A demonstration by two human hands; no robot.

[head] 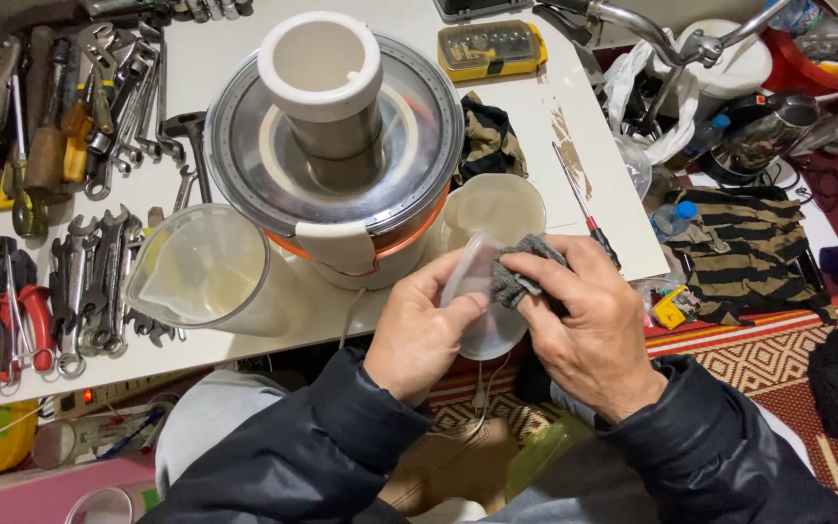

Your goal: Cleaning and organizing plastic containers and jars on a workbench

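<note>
My left hand (pixel 421 330) grips a small clear plastic lid (pixel 475 291) by its left edge, just off the front edge of the white table (pixel 535 126). My right hand (pixel 589 325) presses a grey cloth (pixel 521 270) against the lid's upper right part. Right behind both hands stands a large juicer (pixel 337 146) with a clear round cover, a white feed tube and an orange band. A clear plastic jug (pixel 201 267) lies to its left, and a pale bowl-like part (pixel 494 206) sits to its right.
Wrenches and spanners (pixel 109 97) cover the table's left side, with red-handled pliers (pixel 2 311) at the near left. A yellow bit case (pixel 492 49), a dark camouflage cloth (pixel 487 141) and a screwdriver (pixel 584 209) lie on the right. Clutter and patterned rugs fill the floor at right.
</note>
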